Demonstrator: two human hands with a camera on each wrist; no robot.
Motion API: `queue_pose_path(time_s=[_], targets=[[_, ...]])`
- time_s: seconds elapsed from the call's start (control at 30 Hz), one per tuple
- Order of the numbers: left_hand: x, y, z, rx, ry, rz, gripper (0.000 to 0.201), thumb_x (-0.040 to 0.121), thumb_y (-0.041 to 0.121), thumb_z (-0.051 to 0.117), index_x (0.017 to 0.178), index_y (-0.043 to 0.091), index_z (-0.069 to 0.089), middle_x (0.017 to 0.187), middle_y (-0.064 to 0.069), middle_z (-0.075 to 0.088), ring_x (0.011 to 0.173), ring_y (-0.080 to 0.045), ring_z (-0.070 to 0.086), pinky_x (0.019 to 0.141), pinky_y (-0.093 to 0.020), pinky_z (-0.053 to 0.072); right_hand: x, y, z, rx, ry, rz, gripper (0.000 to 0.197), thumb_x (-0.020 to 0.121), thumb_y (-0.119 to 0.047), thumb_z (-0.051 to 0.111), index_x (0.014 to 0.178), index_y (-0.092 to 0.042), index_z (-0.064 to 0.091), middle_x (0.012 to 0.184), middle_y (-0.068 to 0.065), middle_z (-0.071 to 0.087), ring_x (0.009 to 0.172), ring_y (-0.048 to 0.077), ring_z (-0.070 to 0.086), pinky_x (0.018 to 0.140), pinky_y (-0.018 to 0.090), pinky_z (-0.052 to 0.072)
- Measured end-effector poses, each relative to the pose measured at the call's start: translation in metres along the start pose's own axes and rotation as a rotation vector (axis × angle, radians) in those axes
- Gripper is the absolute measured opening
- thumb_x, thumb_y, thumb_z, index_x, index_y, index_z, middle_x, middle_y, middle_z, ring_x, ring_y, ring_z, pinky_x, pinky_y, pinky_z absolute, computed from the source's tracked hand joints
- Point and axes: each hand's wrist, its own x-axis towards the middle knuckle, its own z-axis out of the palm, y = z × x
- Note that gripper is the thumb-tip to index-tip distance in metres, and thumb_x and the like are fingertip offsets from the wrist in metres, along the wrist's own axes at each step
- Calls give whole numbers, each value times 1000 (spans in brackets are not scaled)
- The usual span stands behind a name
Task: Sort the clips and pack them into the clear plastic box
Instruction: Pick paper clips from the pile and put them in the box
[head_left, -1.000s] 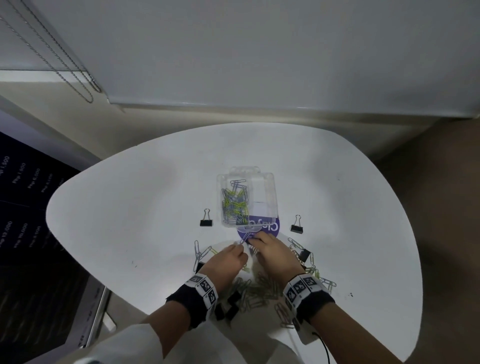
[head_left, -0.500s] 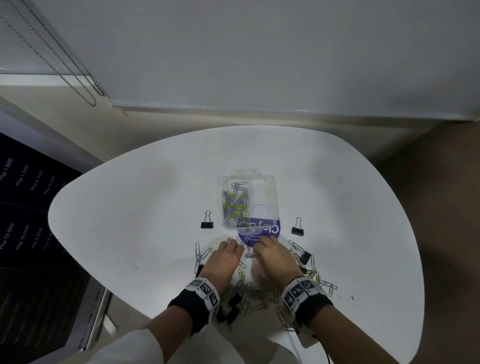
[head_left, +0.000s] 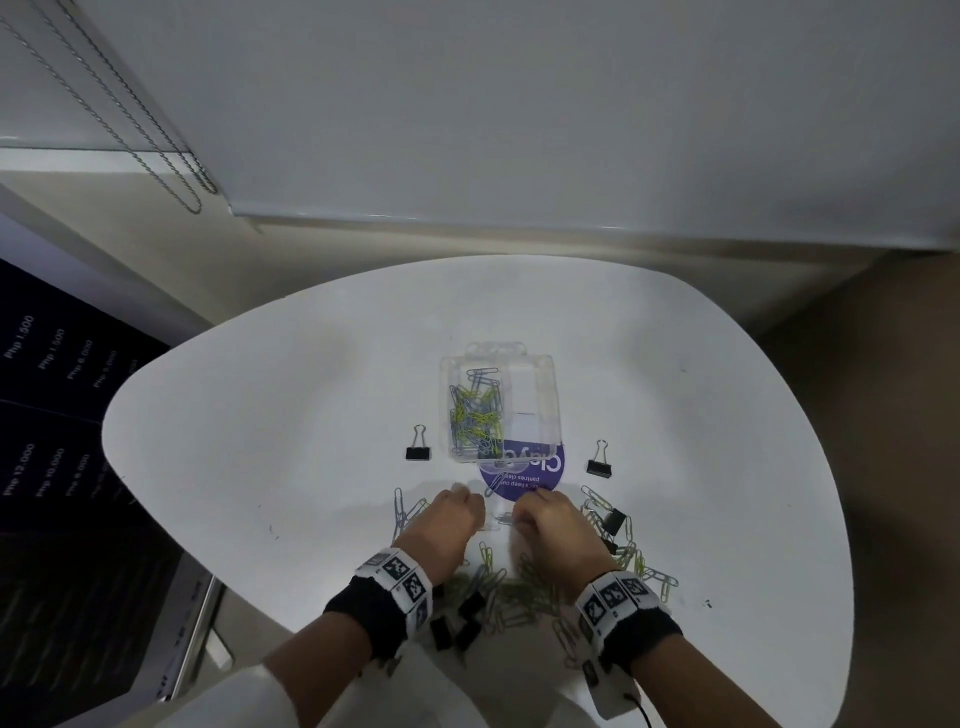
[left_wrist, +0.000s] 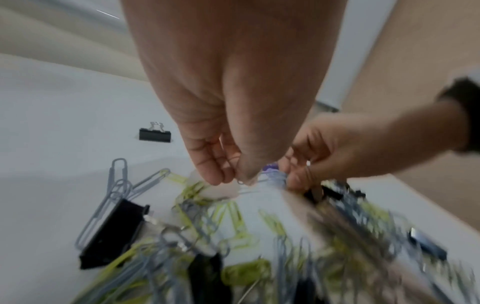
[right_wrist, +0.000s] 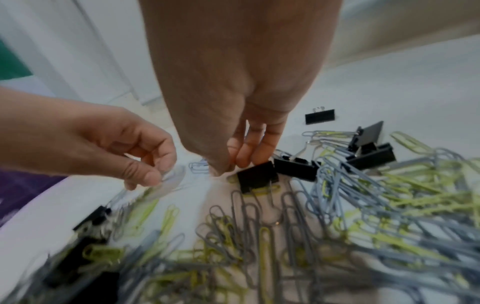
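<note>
The clear plastic box (head_left: 535, 410) stands open mid-table, with grey and yellow paper clips (head_left: 475, 410) in its left compartment. Just in front of it my two hands face each other, low over the table. My left hand (head_left: 467, 512) (left_wrist: 235, 181) pinches one end of a thin grey paper clip (left_wrist: 259, 181) between thumb and fingertips. My right hand (head_left: 522, 517) (right_wrist: 224, 171) pinches at the other end. I cannot tell whether it is one clip or two linked ones. A loose pile of grey and yellow paper clips (head_left: 519, 587) lies under my wrists.
Black binder clips stand left (head_left: 418, 452) and right (head_left: 599, 466) of the box, one (head_left: 614, 521) lies by my right hand, and several (head_left: 462, 621) lie near the table's front edge. A purple round sticker (head_left: 540, 470) lies under the box's front. The white table (head_left: 260, 441) curves away on both sides.
Both hands have drawn back a little from the box's front edge toward the pile. They now sit slightly apart with a clip stretched between them.
</note>
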Motion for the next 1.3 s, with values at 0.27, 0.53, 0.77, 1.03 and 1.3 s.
queue_pose_path(time_s=[0.27, 0.53, 0.77, 1.03, 1.3], targets=[[13, -5, -56, -451, 591, -30, 16, 93, 5, 51, 102, 16, 58, 92, 5, 52, 82, -11, 52, 72, -19, 41, 9, -22, -32, 483, 244, 24, 9, 90, -10, 67, 94, -18, 66, 89, -8, 69, 84, 5, 66, 77, 20, 54], [-6, -28, -38, -225, 472, -163, 14, 89, 16, 57, 102, 16, 64, 99, -2, 57, 90, -21, 56, 82, -36, 50, 67, -41, -41, 490, 321, 51, 21, 89, -2, 66, 109, -9, 71, 104, 5, 72, 96, 13, 68, 90, 26, 55], [-28, -36, -11, -88, 109, -139, 39, 87, 23, 58, 124, 11, 54, 122, -6, 50, 116, -25, 47, 94, -34, 42, 21, -24, -27, 80, 124, -214, 12, 92, -19, 62, 96, -21, 73, 95, -8, 70, 91, 11, 63, 81, 30, 54], [-20, -15, -4, 243, -64, -44, 35, 83, -1, 56, 117, 3, 52, 121, -15, 49, 113, -33, 46, 87, -45, 46, 10, -13, 16, -288, -16, -165, 61, 82, -4, 64, 141, -10, 45, 146, 9, 43, 128, 29, 46, 102, 39, 47], [-9, -20, 2, 290, -107, -26, 32, 90, 6, 55, 121, -1, 48, 130, -20, 44, 119, -34, 40, 94, -42, 43, 15, -6, 18, -325, -41, -108, 35, 78, -3, 66, 110, -17, 65, 112, 4, 61, 107, 26, 55, 88, 35, 48]])
